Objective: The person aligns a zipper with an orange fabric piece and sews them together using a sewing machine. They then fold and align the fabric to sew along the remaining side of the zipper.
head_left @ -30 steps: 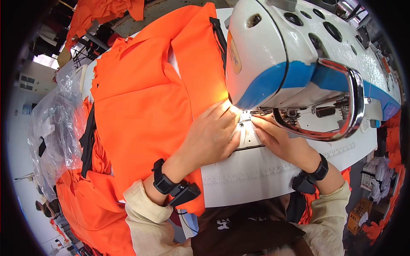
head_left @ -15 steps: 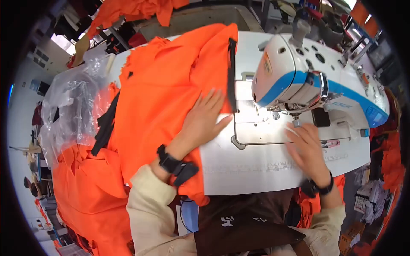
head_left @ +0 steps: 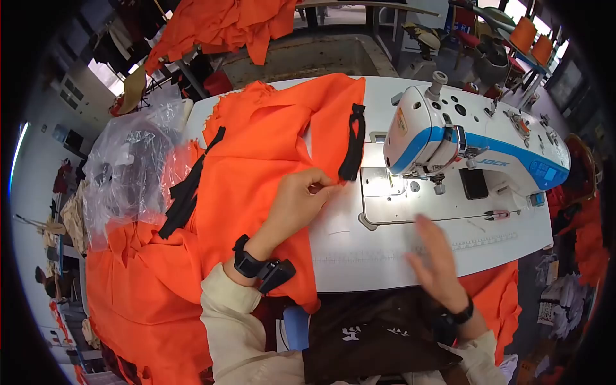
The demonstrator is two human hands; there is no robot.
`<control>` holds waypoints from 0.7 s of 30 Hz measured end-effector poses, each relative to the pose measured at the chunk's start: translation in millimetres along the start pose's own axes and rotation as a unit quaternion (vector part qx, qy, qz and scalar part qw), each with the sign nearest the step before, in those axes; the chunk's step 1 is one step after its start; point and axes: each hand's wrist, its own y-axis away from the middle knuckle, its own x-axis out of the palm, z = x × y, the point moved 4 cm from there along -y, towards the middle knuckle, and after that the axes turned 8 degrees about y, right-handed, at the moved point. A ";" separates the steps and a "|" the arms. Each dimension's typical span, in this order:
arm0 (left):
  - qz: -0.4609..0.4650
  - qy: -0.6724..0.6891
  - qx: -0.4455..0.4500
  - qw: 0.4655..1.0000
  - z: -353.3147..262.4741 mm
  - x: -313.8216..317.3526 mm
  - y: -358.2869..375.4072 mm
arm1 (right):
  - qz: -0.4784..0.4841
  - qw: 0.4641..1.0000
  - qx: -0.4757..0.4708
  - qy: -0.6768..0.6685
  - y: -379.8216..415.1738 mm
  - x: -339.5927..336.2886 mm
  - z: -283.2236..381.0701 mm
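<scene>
Orange fabric (head_left: 256,160) lies on the table (head_left: 366,273) left of the sewing machine (head_left: 478,151); our left grip (head_left: 296,200) pinches its edge below the black strip (head_left: 352,147), right grip (head_left: 439,260) spread, so we want light tension.

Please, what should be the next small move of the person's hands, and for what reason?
Probably the right hand should come across and help straighten the black strip. The left hand seems to pinch the edge of the orange fabric near the strip's lower end, while the right hand looks empty, and the strip lies bunched, apart from the sewing machine.
</scene>
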 end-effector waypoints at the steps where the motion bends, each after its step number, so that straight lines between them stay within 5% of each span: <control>1: 0.001 -0.003 0.001 1.000 -10.6 1.0 0.4 | -0.010 0.998 -0.044 -0.039 -15.4 13.4 17.1; 5: -0.024 0.117 -0.007 0.993 -43.1 -6.5 6.1 | -0.054 0.992 -0.064 -0.095 -77.9 35.5 58.4; 7: -0.010 0.230 0.008 0.973 -44.1 -10.5 8.5 | -0.169 0.979 -0.071 -0.088 -99.9 34.4 66.0; 14: -0.055 0.240 0.032 0.969 -53.1 -35.8 11.4 | -0.248 0.954 -0.115 -0.123 -126.1 42.9 64.9; 17: -0.089 0.263 0.038 0.960 -51.2 -41.4 13.7 | -0.198 0.953 -0.023 -0.227 -122.8 36.8 67.1; 21: -0.106 0.279 0.021 0.954 -53.1 -32.3 12.6 | -0.202 0.964 -0.091 -0.145 -108.8 32.6 94.5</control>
